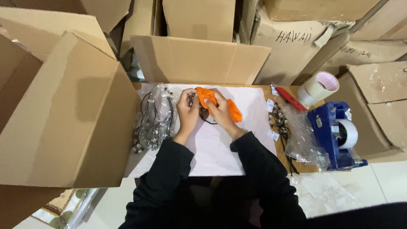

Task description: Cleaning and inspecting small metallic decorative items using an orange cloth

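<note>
Over a white sheet (216, 148) on the table, my left hand (188, 111) and my right hand (219, 111) work close together. Both grip a small orange pouch (233, 111), held between them, with a thin dark cord hanging below it. The right hand's fingers wrap the pouch's middle; the left hand pinches its left end. Black sleeves cover both arms.
A pile of clear bags with dark cords and beads (154, 121) lies left of the hands. More bagged cords (292, 131) lie to the right, by a red cutter (291, 99), a tape roll (321, 86) and a blue tape dispenser (337, 133). Open cardboard boxes (63, 114) surround the table.
</note>
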